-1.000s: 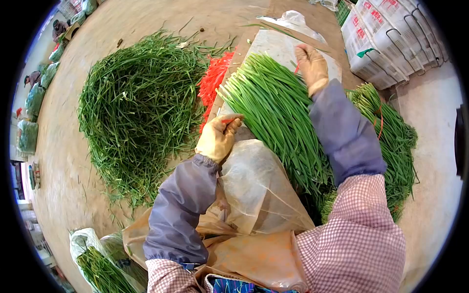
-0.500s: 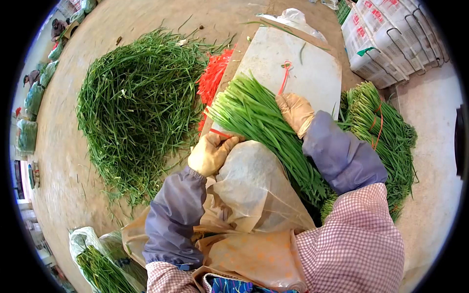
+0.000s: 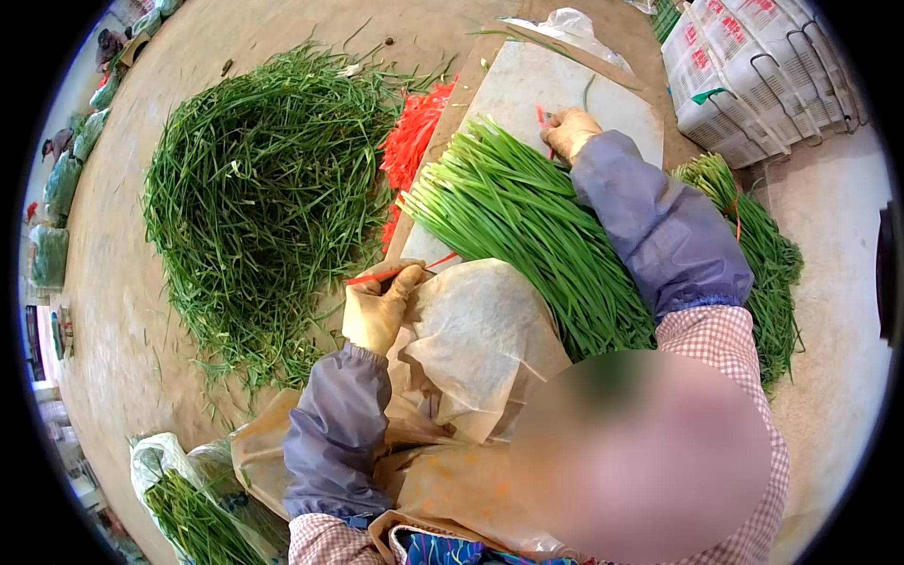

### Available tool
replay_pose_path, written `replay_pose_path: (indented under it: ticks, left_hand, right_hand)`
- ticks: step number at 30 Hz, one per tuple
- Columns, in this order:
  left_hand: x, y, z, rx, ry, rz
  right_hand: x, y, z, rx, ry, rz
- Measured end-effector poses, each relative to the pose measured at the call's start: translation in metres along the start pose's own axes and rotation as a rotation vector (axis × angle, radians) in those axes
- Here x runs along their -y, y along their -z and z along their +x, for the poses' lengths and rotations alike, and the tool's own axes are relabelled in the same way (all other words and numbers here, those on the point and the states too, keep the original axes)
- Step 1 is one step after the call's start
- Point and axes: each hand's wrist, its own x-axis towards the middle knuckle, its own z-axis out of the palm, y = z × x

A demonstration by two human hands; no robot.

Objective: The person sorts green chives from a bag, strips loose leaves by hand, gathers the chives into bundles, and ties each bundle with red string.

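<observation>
A bundle of long green stalks (image 3: 537,226) with pale ends lies slanted on a whitish board (image 3: 527,89). My gloved left hand (image 3: 379,306), left of the board's near corner, pinches a red tie (image 3: 375,277); more of the red strip shows towards the bundle. At the bundle's far right side, my gloved right hand (image 3: 570,132) has its fingers pressed together on the red strip, which shows at its fingertips. Part of the strip is hidden by the stalks. A heap of red ties (image 3: 414,137) sits along the board's left edge.
A big pile of loose green leaves (image 3: 268,207) is on the floor at left. Tied bundles (image 3: 767,254) lie right of the board. White crates (image 3: 753,71) stand at the upper right. A plastic bag of stalks (image 3: 193,508) is at lower left. People sit far off at upper left.
The right hand moved away from me, up along the bundle's far side. My left hand drew down and left with the red tie. The bundle now looks more spread out.
</observation>
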Motion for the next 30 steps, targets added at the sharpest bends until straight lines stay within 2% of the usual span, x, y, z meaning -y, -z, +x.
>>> replay_pose_path:
  ticks: [2,5,6,9,10,13,14,17,18,21,22,25,26,29,30]
  left_hand:
    - [0.007,0.009,0.001,0.051,-0.063,0.085]
    - [0.003,0.017,-0.011,0.065,-0.136,0.209]
    - [-0.002,0.019,-0.016,0.059,-0.155,0.250]
    - [-0.022,0.017,-0.023,0.099,-0.665,0.582]
    - [-0.024,0.011,-0.020,0.095,-0.771,0.627]
    - [-0.061,-0.009,-0.017,0.148,-0.862,0.720]
    - [-0.070,-0.019,-0.013,0.176,-0.729,0.654]
    - [-0.086,-0.050,0.007,0.226,-0.275,0.383]
    - [-0.083,-0.058,0.016,0.236,-0.182,0.288]
    - [-0.084,-0.074,0.026,0.202,-0.521,0.461]
    - [-0.084,-0.076,0.033,0.175,-0.777,0.596]
    - [-0.090,-0.090,0.045,0.202,-0.882,0.703]
    - [-0.089,-0.094,0.048,0.230,-0.841,0.730]
    - [-0.107,-0.103,0.046,0.288,-0.471,0.802]
    - [-0.107,-0.105,0.052,0.299,-0.448,0.818]
  right_hand:
    - [0.005,-0.003,-0.002,0.035,-0.016,0.072]
    - [-0.007,-0.009,-0.013,-0.153,0.072,0.123]
    - [-0.018,-0.020,-0.017,-0.298,0.198,0.177]
    - [-0.040,-0.037,-0.026,-0.153,0.127,0.801]
    - [-0.031,-0.029,-0.043,-0.100,0.118,1.021]
    - [-0.010,-0.021,-0.074,-0.152,0.162,1.287]
    - [-0.010,-0.024,-0.073,-0.145,0.191,1.358]
    - [-0.005,-0.027,-0.079,-0.174,0.217,1.251]
    - [-0.005,-0.025,-0.083,-0.120,0.234,1.265]
    - [0.001,-0.022,-0.096,-0.078,0.246,1.285]
    - [0.000,-0.025,-0.097,-0.081,0.281,1.248]
    - [0.012,-0.022,-0.111,0.002,0.308,1.286]
    - [0.012,-0.023,-0.110,-0.016,0.359,1.240]
    - [0.015,-0.025,-0.114,-0.014,0.330,1.249]
    - [0.014,-0.026,-0.114,-0.013,0.333,1.250]
